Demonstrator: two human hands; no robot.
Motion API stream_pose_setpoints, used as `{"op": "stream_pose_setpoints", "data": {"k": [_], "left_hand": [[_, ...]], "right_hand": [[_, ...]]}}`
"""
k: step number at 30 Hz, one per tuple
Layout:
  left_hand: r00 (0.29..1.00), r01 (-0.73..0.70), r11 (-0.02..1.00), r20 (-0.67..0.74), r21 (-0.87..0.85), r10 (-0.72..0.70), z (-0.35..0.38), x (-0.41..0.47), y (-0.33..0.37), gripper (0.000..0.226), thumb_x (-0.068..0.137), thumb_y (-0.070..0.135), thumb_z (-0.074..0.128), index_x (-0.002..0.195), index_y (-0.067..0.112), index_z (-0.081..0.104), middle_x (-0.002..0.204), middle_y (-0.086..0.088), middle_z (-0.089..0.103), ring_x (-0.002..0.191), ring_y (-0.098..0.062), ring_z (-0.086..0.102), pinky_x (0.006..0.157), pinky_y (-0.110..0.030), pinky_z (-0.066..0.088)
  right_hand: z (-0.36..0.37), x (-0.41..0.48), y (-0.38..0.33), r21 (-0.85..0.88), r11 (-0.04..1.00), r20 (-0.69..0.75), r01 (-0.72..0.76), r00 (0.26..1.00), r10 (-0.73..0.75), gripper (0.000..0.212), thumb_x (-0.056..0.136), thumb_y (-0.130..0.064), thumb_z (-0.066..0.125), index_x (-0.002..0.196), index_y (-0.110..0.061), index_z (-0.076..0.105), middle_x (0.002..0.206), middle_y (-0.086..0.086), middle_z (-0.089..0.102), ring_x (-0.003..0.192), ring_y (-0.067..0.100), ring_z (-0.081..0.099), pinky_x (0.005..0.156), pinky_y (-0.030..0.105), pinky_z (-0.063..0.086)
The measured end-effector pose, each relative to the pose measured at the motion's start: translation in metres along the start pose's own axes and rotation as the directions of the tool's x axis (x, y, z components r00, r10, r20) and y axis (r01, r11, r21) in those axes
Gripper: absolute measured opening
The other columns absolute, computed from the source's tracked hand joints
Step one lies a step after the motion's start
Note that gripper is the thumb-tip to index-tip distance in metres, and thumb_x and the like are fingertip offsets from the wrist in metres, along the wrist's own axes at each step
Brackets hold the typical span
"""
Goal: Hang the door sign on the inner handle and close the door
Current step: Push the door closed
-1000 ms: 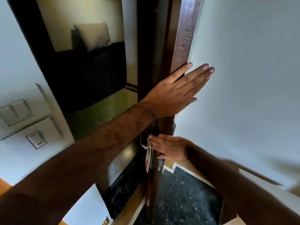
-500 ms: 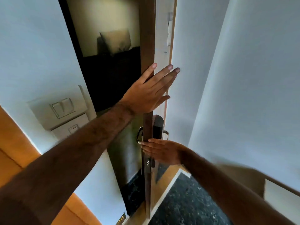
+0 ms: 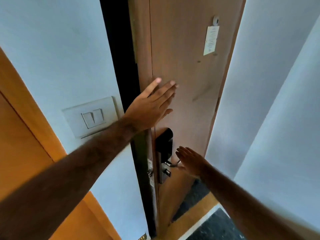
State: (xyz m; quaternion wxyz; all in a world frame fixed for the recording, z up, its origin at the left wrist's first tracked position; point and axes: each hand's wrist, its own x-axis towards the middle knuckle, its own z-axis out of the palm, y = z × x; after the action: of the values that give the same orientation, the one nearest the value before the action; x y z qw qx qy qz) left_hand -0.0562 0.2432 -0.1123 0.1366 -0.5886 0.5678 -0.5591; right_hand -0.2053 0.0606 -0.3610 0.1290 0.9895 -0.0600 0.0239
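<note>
The brown wooden door [image 3: 187, 70] stands almost shut, with a narrow dark gap [image 3: 119, 66] left along its latch edge. My left hand [image 3: 152, 106] lies flat on the door face near that edge, fingers straight and holding nothing. Below it is the black lock body [image 3: 164, 142] with a metal lever handle [image 3: 174, 164]. My right hand [image 3: 190, 161] is open beside the lever, fingers spread, partly covering its end. No door sign shows on the handle from here.
A paper notice [image 3: 211, 40] hangs under a peephole [image 3: 216, 21] high on the door. A white light switch [image 3: 90, 116] sits on the left wall beside an orange wooden panel [image 3: 20, 135]. A white wall [image 3: 277, 101] closes the right side. Dark floor [image 3: 216, 226] lies below.
The door has swung from edge-on to nearly shut, so its inner face now shows. My left hand stayed flat on it. My right hand came off the handle and opened.
</note>
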Motion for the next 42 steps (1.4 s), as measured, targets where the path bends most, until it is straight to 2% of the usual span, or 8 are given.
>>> {"op": "stream_pose_setpoints", "data": {"k": [3,8,11,16,30,35,40,42], "left_hand": [[0.988,0.092,0.996,0.127,-0.001,-0.092,0.015,0.004,0.009,0.063,0.108,0.037,0.033,0.155,-0.003,0.023,0.165,-0.02,0.024,0.154,-0.034,0.022,0.125,-0.051,0.013],[0.925,0.282,0.958,0.254,0.045,-0.284,0.041,0.015,0.016,0.081,0.101,0.044,0.043,0.157,-0.005,0.009,0.168,-0.02,0.009,0.156,-0.033,0.013,0.125,-0.051,0.007],[0.874,0.404,0.913,0.267,0.064,-0.405,0.054,0.022,0.018,0.089,0.098,0.044,0.048,0.158,-0.004,0.003,0.169,-0.017,0.003,0.157,-0.03,0.009,0.126,-0.051,0.004],[0.79,0.547,0.83,0.26,0.11,-0.555,0.08,0.032,0.019,0.085,0.101,0.047,0.043,0.159,-0.002,0.004,0.169,-0.016,0.002,0.157,-0.029,0.007,0.126,-0.051,0.003],[0.615,0.717,0.673,0.292,0.18,-0.733,0.155,0.036,0.006,0.083,0.102,0.062,0.028,0.16,0.005,0.009,0.17,-0.011,0.006,0.158,-0.026,0.007,0.125,-0.057,0.008],[0.597,0.734,0.643,0.244,0.217,-0.764,0.182,0.035,-0.002,0.083,0.102,0.063,0.029,0.159,0.005,0.016,0.168,-0.012,0.014,0.156,-0.027,0.014,0.124,-0.058,0.013],[0.604,0.728,0.632,0.185,0.266,-0.775,0.203,0.032,-0.009,0.084,0.101,0.065,0.032,0.158,0.005,0.022,0.166,-0.014,0.023,0.154,-0.029,0.023,0.122,-0.06,0.02],[0.613,0.728,0.629,0.152,0.273,-0.775,0.208,0.03,-0.008,0.084,0.101,0.066,0.033,0.157,0.004,0.025,0.165,-0.015,0.027,0.153,-0.03,0.027,0.121,-0.061,0.022]], "right_hand": [[0.021,0.024,0.003,0.082,0.995,-0.04,0.053,0.998,-0.05,0.066,0.08,-0.05,0.074,0.127,-0.004,0.067,0.13,0.015,0.066,0.123,0.029,0.062,0.103,0.043,0.045],[0.019,0.056,0.006,0.189,0.97,-0.076,0.155,0.987,-0.142,0.065,0.089,-0.049,0.042,0.124,0.001,0.066,0.129,0.019,0.065,0.12,0.031,0.063,0.101,0.045,0.049],[0.013,0.068,0.004,0.288,0.941,-0.14,0.18,0.98,-0.144,0.068,0.095,-0.05,0.044,0.137,0.002,0.054,0.142,0.02,0.055,0.133,0.032,0.052,0.112,0.039,0.031],[0.027,0.095,0.003,0.329,0.924,-0.15,0.193,0.977,-0.15,0.066,0.091,-0.053,0.045,0.123,0.0,0.067,0.125,0.016,0.068,0.117,0.029,0.064,0.103,0.039,0.046],[0.033,0.154,-0.01,0.422,0.899,-0.13,0.116,0.989,-0.066,0.074,0.099,-0.054,0.021,0.122,-0.004,0.069,0.127,0.016,0.067,0.119,0.027,0.064,0.103,0.04,0.044],[0.036,0.177,-0.016,0.434,0.897,-0.125,0.083,0.992,-0.032,0.069,0.096,-0.051,0.026,0.123,-0.004,0.069,0.128,0.015,0.066,0.12,0.027,0.064,0.104,0.041,0.038],[0.039,0.19,-0.019,0.464,0.885,-0.083,0.052,0.996,-0.015,0.079,0.103,-0.051,0.007,0.125,-0.005,0.067,0.133,0.015,0.063,0.124,0.027,0.06,0.106,0.041,0.034],[0.045,0.191,-0.02,0.475,0.879,-0.107,0.05,0.994,0.001,0.072,0.1,-0.052,0.017,0.129,-0.007,0.065,0.137,0.014,0.06,0.127,0.026,0.058,0.107,0.04,0.035]]}}
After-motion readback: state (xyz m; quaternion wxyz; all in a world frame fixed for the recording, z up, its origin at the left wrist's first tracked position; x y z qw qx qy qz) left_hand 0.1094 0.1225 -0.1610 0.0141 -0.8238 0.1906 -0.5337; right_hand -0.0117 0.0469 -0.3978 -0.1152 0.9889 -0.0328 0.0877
